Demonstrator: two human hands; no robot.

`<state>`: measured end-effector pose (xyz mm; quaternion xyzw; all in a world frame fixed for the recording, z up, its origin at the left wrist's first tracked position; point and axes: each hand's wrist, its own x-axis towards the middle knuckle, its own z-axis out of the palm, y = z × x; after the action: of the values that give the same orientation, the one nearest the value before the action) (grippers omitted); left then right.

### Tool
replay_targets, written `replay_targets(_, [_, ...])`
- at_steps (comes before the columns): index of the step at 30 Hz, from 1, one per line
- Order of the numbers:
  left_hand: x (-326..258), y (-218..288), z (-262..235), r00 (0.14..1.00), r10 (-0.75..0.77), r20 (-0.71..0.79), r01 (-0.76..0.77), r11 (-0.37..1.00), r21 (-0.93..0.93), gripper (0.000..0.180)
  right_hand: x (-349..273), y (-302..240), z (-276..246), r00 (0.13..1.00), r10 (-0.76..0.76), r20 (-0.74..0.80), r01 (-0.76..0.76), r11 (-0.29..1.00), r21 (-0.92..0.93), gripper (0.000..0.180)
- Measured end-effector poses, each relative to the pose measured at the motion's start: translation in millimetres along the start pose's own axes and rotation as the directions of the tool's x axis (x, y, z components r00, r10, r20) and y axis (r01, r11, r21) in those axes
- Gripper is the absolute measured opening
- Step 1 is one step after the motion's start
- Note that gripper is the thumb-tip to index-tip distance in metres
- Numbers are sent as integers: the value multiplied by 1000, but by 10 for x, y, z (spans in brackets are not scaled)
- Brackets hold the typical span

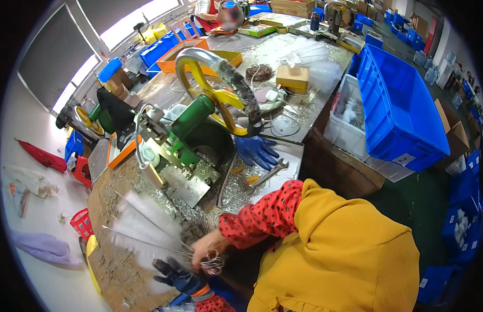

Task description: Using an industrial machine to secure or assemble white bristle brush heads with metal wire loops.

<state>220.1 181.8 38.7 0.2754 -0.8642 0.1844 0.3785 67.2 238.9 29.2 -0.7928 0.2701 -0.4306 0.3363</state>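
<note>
Head view: your left hand point(178, 275), in a dark blue glove, and your bare right hand point(206, 248) meet at the lower edge of the bench point(116, 270), below the green press point(192, 122). Your right hand is closed round the gathered ends of a bundle of thin metal rods point(142, 229); the gloved fingers of your left hand spread just beneath it, touching the bundle's base, though whether they grip it cannot be told. The rods fan out up and to the left of your hands, blurred, over a litter of metal scrap. A small cluster of metal rings point(214, 264) shows at your right palm. Right of the press base lie a spare blue glove point(256, 151) and a wrench point(267, 174). Farther right of the press stands a large blue crate point(402, 104).
</note>
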Motion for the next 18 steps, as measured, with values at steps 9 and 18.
replay_targets(9, [167,468,5,887,325,329,-185,902,-391,17,-441,-317,94,678,431,596,-488,-342,803,41])
replay_targets(18, [1185,-514,-318,700,201,686,541,478,-692,19,165,-1089,-452,716,-292,-634,-91,861,-500,48])
